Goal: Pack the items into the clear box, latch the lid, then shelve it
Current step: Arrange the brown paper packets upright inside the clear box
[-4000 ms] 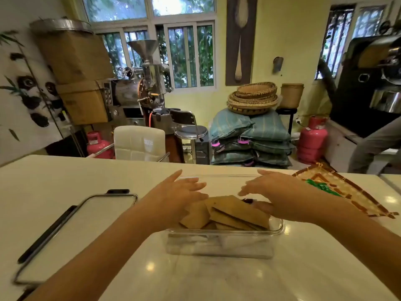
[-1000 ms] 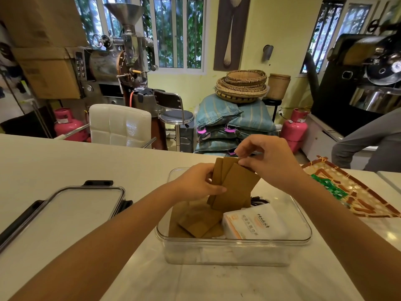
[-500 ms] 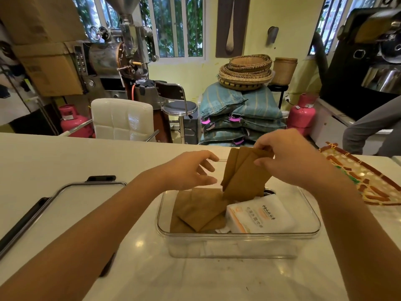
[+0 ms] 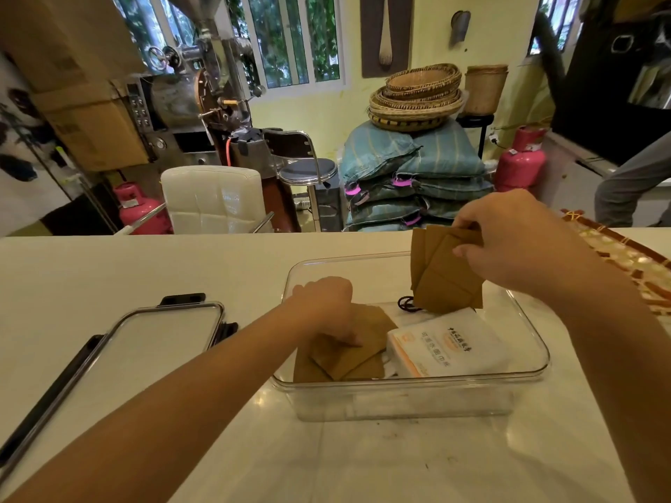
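Observation:
The clear box point(image 4: 410, 390) stands open on the white counter in front of me. Inside it lie brown paper packets point(image 4: 348, 357) on the left, a white wipes pack point(image 4: 446, 344) on the right and a dark cord point(image 4: 406, 304) at the back. My left hand point(image 4: 326, 306) reaches into the box, fingers curled and pressing on the lying packets. My right hand point(image 4: 508, 241) holds a small stack of brown packets point(image 4: 443, 274) upright above the box's back right. The clear lid point(image 4: 145, 343) with black latches lies on the counter to the left.
A patterned woven tray point(image 4: 624, 255) lies at the right edge of the counter. Behind the counter are a white chair point(image 4: 214, 199), a stool, stacked sacks with baskets, pink gas cylinders and a roasting machine. A person's leg point(image 4: 631, 179) shows at far right.
My left hand let go of the held stack and dropped into the box onto the lying packets. My right hand carried the stack rightward, still above the box.

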